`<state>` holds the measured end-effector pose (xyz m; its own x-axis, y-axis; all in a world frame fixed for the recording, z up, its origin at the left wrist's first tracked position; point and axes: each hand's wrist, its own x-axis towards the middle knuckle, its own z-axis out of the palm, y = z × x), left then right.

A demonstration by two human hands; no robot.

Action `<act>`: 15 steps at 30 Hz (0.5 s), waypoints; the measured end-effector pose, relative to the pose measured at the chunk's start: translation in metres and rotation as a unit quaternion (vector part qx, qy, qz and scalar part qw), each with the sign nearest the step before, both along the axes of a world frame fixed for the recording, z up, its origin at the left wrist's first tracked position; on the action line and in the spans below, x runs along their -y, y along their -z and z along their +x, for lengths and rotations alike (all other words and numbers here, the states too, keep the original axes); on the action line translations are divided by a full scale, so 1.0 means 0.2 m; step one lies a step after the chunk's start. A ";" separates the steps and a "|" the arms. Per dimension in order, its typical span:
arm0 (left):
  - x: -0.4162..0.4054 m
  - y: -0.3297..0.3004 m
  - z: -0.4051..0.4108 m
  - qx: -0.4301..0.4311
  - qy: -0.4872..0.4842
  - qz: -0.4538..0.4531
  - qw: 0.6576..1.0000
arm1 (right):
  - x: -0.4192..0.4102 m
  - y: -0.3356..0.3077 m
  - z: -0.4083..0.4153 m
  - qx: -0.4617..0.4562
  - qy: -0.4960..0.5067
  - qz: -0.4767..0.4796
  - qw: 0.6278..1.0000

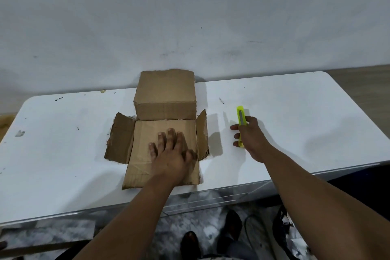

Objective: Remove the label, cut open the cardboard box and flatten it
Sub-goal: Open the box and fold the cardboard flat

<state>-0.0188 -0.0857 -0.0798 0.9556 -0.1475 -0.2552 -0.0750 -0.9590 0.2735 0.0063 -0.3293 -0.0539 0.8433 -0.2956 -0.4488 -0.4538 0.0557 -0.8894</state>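
A brown cardboard box (pixel 164 99) lies cut open on the white table (pixel 63 154). Its centre panel is flat, two side flaps stick up at left and right, and the far part still stands folded against the wall. My left hand (pixel 171 154) presses flat on the centre panel with its fingers spread. To the right of the box, my right hand (pixel 249 137) grips a yellow-green utility knife (pixel 241 117) just above the tabletop, its tip pointing away from me. I see no label on the box.
A grey-white wall rises right behind the table. Small scraps and dark specks dot the table's left side. Below the near edge are a patterned floor, dark shoes (pixel 232 222) and crumpled material (pixel 289 236) at the lower right.
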 end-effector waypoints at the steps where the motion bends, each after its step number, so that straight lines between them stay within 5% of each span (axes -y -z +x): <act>1: 0.00 0.00 0.00 0.001 -0.002 -0.001 1.000 | 0.01 0.01 0.02 0.009 -0.009 -0.060 0.998; 6: 0.01 0.00 0.00 0.002 -0.009 -0.006 1.000 | 0.07 0.03 0.11 0.006 -0.019 -0.334 0.942; 15: 0.02 0.02 0.00 0.014 -0.024 0.001 1.000 | 0.06 0.10 0.14 -0.026 0.029 -0.410 0.911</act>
<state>-0.0194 -0.0898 -0.0836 0.9682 -0.1003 -0.2293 -0.0356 -0.9621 0.2705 0.0339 -0.3411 -0.0749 0.7992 -0.5934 -0.0957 -0.5144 -0.5929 -0.6195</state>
